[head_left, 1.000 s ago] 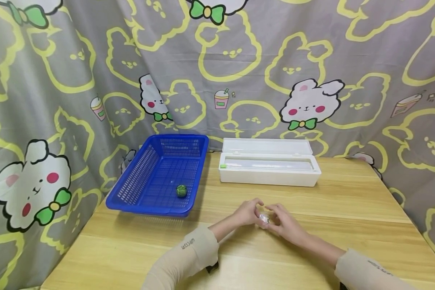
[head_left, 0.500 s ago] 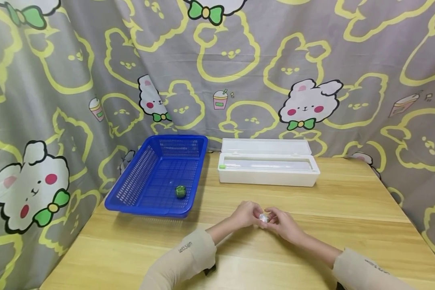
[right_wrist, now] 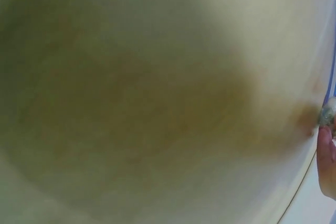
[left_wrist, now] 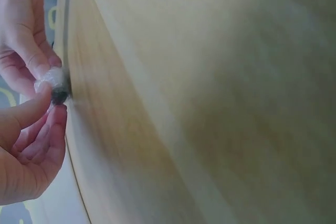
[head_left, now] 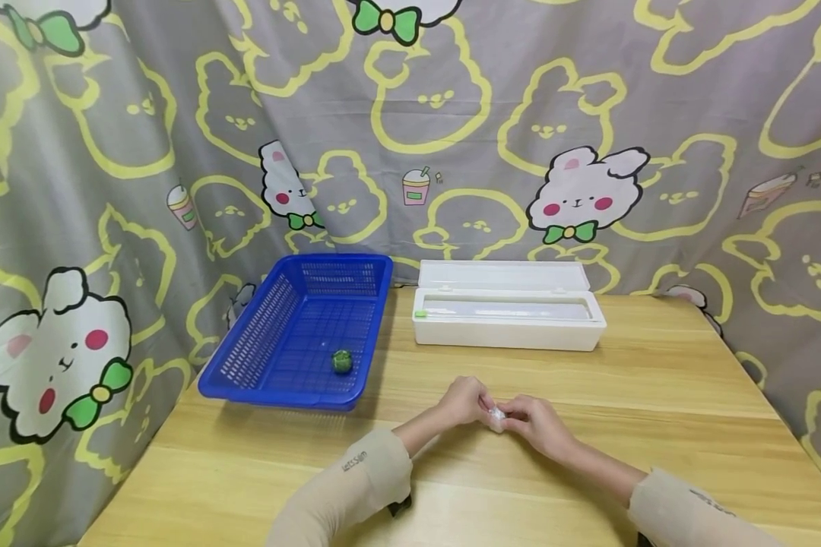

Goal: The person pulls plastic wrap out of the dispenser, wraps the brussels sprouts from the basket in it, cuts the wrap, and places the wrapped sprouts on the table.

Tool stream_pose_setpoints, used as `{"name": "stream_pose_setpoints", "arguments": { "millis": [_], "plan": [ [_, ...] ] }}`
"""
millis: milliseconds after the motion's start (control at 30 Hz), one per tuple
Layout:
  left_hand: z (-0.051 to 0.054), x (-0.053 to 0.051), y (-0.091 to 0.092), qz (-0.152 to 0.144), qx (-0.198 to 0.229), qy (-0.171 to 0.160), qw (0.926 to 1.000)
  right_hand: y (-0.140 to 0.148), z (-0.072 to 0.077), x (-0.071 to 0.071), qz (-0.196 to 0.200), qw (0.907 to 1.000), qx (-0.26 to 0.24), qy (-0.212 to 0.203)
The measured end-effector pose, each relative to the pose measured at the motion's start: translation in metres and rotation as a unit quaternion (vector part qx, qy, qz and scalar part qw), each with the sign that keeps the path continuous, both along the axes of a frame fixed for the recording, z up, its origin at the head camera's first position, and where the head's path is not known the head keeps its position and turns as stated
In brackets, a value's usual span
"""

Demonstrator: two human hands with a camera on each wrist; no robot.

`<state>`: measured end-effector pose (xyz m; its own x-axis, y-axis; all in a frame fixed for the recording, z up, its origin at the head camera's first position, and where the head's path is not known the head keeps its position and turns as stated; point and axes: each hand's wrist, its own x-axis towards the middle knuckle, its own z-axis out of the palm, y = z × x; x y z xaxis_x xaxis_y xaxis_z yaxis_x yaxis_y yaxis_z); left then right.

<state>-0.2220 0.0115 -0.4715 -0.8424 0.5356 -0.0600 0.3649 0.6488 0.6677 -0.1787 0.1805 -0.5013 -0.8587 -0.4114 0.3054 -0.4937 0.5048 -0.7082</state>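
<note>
A small dark object in clear, crinkled plastic film (head_left: pixel 496 418) is held between both hands above the table. My left hand (head_left: pixel 464 403) pinches it from the left and my right hand (head_left: pixel 537 427) pinches the film from the right. In the left wrist view, dark green shows through the lower part of the wrapped object (left_wrist: pixel 59 95), with whitish film bunched above it. Only some fingers and an edge of the wrapped object (right_wrist: pixel 327 115) show at the right border of the right wrist view.
A blue basket (head_left: pixel 283 395) stands at the left, with a round green item (head_left: pixel 341 362) inside, near its right front. Behind the hands lies a long white box (head_left: pixel 506 335) with its lid (head_left: pixel 502 275) raised. A patterned curtain (head_left: pixel 451 152) hangs behind the wooden table (head_left: pixel 664 380).
The fingers have drawn in closer around the wrapped object, and the film between them looks more bunched. The right hand has dipped slightly. Basket and white box stay in place.
</note>
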Motion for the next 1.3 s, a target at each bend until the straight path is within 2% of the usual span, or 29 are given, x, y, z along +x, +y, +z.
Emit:
{"name": "stream_pose_setpoints", "arguments": {
  "millis": [100,200,400,567,700,867,967,1100,1200,1300],
  "plan": [
    [0.001,0.001,-0.001,0.007,0.000,-0.003,1.0000,0.000,0.001,0.000,-0.003,1.0000,0.004,0.001],
    [0.001,0.002,-0.002,0.002,0.002,-0.006,1.0000,0.000,0.003,0.001,-0.013,0.9997,0.015,-0.016],
    [0.000,0.002,-0.003,-0.007,0.007,-0.022,0.9997,0.003,0.011,0.000,-0.048,0.9931,0.021,-0.105],
    [-0.001,0.002,-0.003,-0.003,0.012,-0.036,0.9993,0.002,0.018,0.000,-0.040,0.9856,-0.019,-0.163],
    [0.000,0.003,-0.001,-0.007,0.011,-0.031,0.9994,-0.002,0.019,0.001,-0.044,0.9825,-0.042,-0.176],
    [0.002,0.004,0.002,-0.012,-0.003,-0.017,0.9998,-0.005,0.017,0.001,-0.063,0.9809,-0.039,-0.180],
    [0.003,0.003,0.003,-0.015,-0.006,-0.019,0.9997,-0.003,0.015,0.000,-0.066,0.9791,-0.036,-0.189],
    [0.004,0.000,0.000,-0.016,0.011,-0.059,0.9981,-0.001,0.014,-0.001,-0.065,0.9785,-0.030,-0.193],
    [0.003,-0.001,-0.004,-0.006,0.027,-0.097,0.9949,0.000,0.014,0.000,-0.066,0.9780,-0.024,-0.196],
    [0.003,-0.001,-0.005,0.009,0.038,-0.115,0.9926,0.001,0.012,0.000,-0.060,0.9789,-0.023,-0.194]
  ]
}}
